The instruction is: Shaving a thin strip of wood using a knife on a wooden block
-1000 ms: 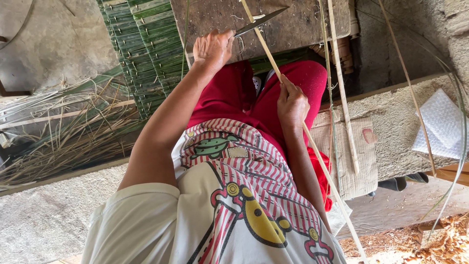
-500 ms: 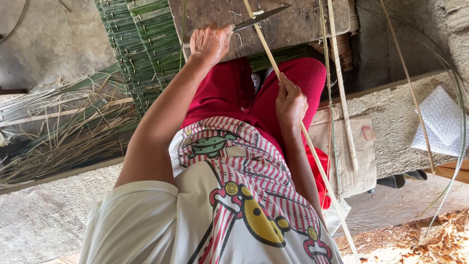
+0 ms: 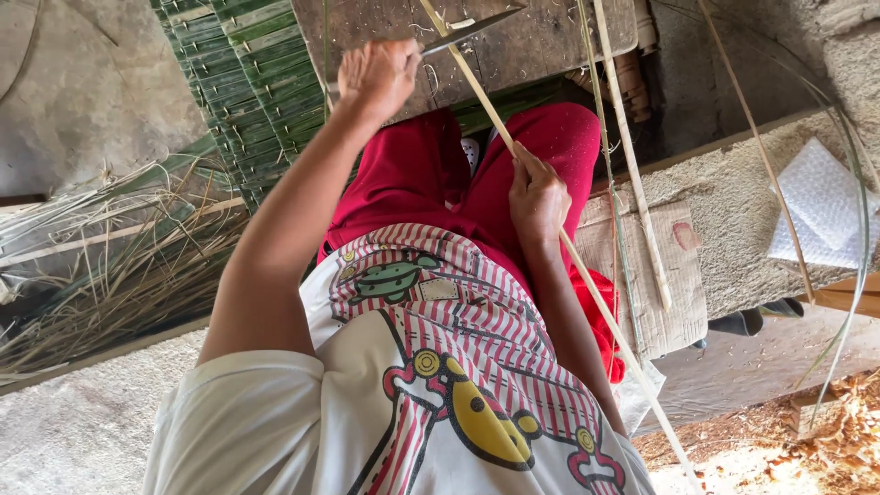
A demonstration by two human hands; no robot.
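Head view, looking down the person's own torso and red-trousered legs. Left hand [image 3: 378, 75]: far left of centre, fingers curled shut around the handle of a knife [image 3: 472, 29], whose dark blade runs rightward over a worn wooden desk [image 3: 550, 37] at the far edge of the scene. Right hand [image 3: 538, 197]: nearer and right of centre, above the right thigh, fingers pressed together and pinching a long pale bamboo strip [image 3: 587, 280]. The strip runs diagonally from the far desk, where it crosses against the knife blade, through the right hand, and on to the near right corner past the hip. Further thin strips [image 3: 632, 174], pale and greenish, stand or lean just right of the right leg, reaching from the far edge toward the near right. Woven green mat [image 3: 243, 101]: far left, beside the left forearm, made of narrow bound slats. Heap of dry grass-like fibres [image 3: 110, 266]: left, lying on the ground beside the mat. Flat piece of cardboard [image 3: 674, 266]: right of the legs, resting on a concrete ledge [image 3: 733, 192]. White padded sheet [image 3: 820, 215]: far right on the same ledge. Wood shavings [image 3: 825, 440]: near right corner, scattered on the floor.
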